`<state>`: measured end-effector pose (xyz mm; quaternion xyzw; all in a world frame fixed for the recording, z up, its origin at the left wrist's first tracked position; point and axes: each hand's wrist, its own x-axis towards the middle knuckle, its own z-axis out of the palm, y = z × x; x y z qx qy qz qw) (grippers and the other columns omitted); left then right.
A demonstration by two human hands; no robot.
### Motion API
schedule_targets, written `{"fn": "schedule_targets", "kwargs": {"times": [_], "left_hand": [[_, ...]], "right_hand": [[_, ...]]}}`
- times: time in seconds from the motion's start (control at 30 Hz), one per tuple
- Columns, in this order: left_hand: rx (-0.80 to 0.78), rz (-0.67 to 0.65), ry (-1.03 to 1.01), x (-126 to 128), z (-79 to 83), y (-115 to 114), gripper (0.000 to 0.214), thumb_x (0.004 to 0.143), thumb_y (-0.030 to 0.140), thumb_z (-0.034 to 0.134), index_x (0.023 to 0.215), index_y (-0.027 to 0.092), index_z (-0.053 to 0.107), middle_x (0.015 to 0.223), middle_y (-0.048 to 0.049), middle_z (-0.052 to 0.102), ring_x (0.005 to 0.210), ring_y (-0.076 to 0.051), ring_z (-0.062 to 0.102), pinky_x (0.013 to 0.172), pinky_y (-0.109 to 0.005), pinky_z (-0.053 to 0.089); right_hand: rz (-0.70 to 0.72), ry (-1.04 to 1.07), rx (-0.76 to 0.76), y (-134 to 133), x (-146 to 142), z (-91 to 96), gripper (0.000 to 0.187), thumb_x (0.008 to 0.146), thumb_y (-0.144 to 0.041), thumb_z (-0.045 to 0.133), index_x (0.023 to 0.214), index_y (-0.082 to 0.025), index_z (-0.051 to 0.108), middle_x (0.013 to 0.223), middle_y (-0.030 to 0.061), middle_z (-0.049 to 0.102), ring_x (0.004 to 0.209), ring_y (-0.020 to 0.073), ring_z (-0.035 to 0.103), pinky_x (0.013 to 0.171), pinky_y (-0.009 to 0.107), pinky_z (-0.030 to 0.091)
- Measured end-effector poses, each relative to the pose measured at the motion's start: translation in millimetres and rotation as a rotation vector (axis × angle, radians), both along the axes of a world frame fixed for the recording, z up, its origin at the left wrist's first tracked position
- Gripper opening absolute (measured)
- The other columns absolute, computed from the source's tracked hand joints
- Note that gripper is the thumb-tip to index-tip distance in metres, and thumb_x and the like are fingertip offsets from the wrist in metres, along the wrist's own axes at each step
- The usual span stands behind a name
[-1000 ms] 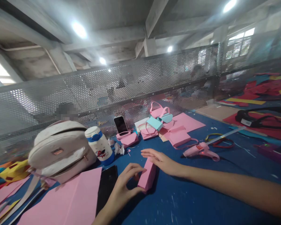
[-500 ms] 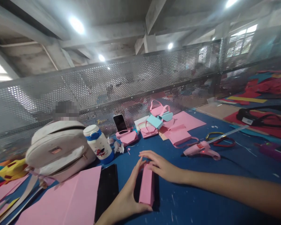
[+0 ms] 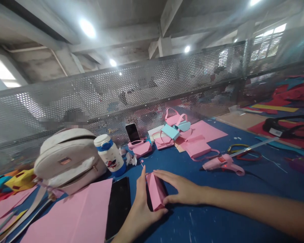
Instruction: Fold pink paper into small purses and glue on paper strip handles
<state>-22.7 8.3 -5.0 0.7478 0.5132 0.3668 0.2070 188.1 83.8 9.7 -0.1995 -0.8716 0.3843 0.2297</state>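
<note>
A small box folded from pink paper [image 3: 155, 192] stands on the blue table between both my hands, its narrow top edge tilted slightly. My left hand [image 3: 144, 205] cups it from the left: the fingers run along its side and the thumb presses the near end. From the right, my right hand [image 3: 184, 189] grips the same box, with fingertips at the far end and thumb low on the near right side. Just left of my left hand lies a black flat panel [image 3: 118, 206]. To the right of the box rests a pink hot glue gun [image 3: 223, 163] with a clear glue stick.
Behind the hands sit several pink and blue paper bags [image 3: 197, 148], with a phone [image 3: 133, 132] propped up. A white bottle [image 3: 110, 157], a backpack [image 3: 68, 162] and pink paper sheets [image 3: 73, 212] are at left. Pliers [image 3: 243, 152] lie right, and a perforated metal screen [image 3: 147, 91] stands behind.
My right thumb has come down to the box's near right side, and the right hand has opened wider around it. My left fingers have straightened along the left side. The box has turned slightly.
</note>
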Motion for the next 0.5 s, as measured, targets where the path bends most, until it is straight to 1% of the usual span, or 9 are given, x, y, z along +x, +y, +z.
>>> {"fn": "schedule_targets", "kwargs": {"times": [0.1, 0.2, 0.3, 0.4, 0.43, 0.5], "left_hand": [[0.034, -0.091, 0.13, -4, 3.4, 0, 0.128, 0.065, 0.022, 0.084, 0.155, 0.031, -0.007, 0.156, -0.0204, 0.014, 0.145, -0.044, 0.021, 0.112, -0.067, 0.027], [0.01, -0.134, 0.216, -8, 7.4, -2, 0.125, 0.067, 0.024, 0.082, 0.156, 0.03, -0.005, 0.16, -0.0204, 0.007, 0.148, -0.043, 0.012, 0.112, -0.067, 0.024], [-0.066, -0.123, 0.238, -10, 12.7, -4, 0.119, 0.071, 0.028, 0.08, 0.156, 0.031, -0.003, 0.161, -0.0196, 0.002, 0.149, -0.043, 0.01, 0.112, -0.066, 0.024], [-0.087, -0.106, 0.257, -10, 18.2, -5, 0.104, 0.079, 0.029, 0.075, 0.156, 0.033, 0.005, 0.162, -0.017, -0.006, 0.149, -0.043, 0.01, 0.112, -0.066, 0.025], [-0.083, -0.104, 0.267, -11, 19.6, -5, 0.1, 0.081, 0.029, 0.073, 0.156, 0.034, 0.007, 0.163, -0.0164, -0.006, 0.149, -0.043, 0.01, 0.112, -0.066, 0.024], [-0.066, -0.102, 0.292, -11, 21.5, -5, 0.095, 0.084, 0.03, 0.07, 0.156, 0.034, 0.009, 0.163, -0.0157, -0.002, 0.148, -0.042, 0.013, 0.112, -0.065, 0.025]], "right_hand": [[0.021, -0.06, -0.056, 0, -1, -1.7, 0.107, 0.072, -0.058, 0.078, 0.155, -0.015, 0.026, 0.16, 0.0178, 0.023, 0.147, 0.0332, 0.023, 0.12, 0.051, 0.021], [0.004, -0.046, -0.071, 1, -2, -4.0, 0.107, 0.07, -0.057, 0.079, 0.154, -0.013, 0.029, 0.159, 0.0185, 0.026, 0.146, 0.0325, 0.026, 0.12, 0.049, 0.023], [-0.009, -0.004, -0.055, 3, -2, -7.2, 0.104, 0.072, -0.056, 0.078, 0.153, -0.014, 0.031, 0.158, 0.0178, 0.031, 0.145, 0.0323, 0.03, 0.119, 0.049, 0.026], [0.003, -0.016, -0.037, 4, -2, -9.5, 0.102, 0.074, -0.058, 0.076, 0.154, -0.014, 0.03, 0.158, 0.0186, 0.03, 0.145, 0.0337, 0.028, 0.119, 0.05, 0.025], [0.007, -0.021, -0.037, 4, -1, -9.7, 0.101, 0.075, -0.058, 0.075, 0.154, -0.014, 0.03, 0.158, 0.0186, 0.029, 0.145, 0.0337, 0.028, 0.119, 0.05, 0.025], [0.01, -0.013, -0.044, 4, -1, -9.3, 0.098, 0.076, -0.056, 0.075, 0.153, -0.014, 0.03, 0.158, 0.018, 0.03, 0.145, 0.0326, 0.028, 0.119, 0.05, 0.024]]}}
